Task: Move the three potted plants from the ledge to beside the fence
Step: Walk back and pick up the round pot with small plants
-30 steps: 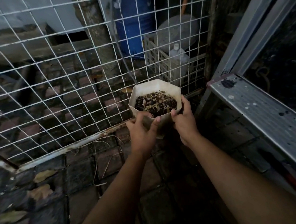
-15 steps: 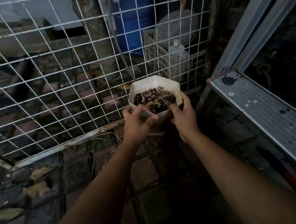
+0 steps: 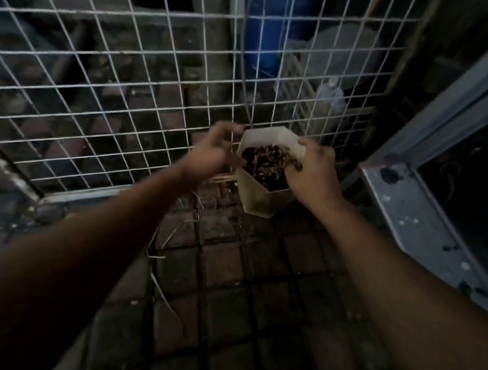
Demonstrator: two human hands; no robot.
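Note:
A white hexagonal pot [image 3: 262, 202] filled with dark soil and dry plant bits is down on the brick paving, close against the foot of the wire mesh fence [image 3: 116, 108]. My right hand [image 3: 314, 169] grips the pot's right rim, thumb over the edge. My left hand [image 3: 214, 153] is blurred just left of the pot, fingers apart, with nothing in it. The grey metal ledge [image 3: 412, 219] runs along the right side with no pots visible on it.
Behind the fence stand a blue barrel [image 3: 267, 36], a white slatted crate [image 3: 295, 94] and a pale bottle [image 3: 331, 93]. The fence's bottom rail [image 3: 87, 193] lies on the paving. Dry straw [image 3: 164, 297] is scattered over the dark brick floor.
The pot has gone down from chest height to the paving by the fence. My left hand has come off its rim and swung left. My view has moved closer and lower.

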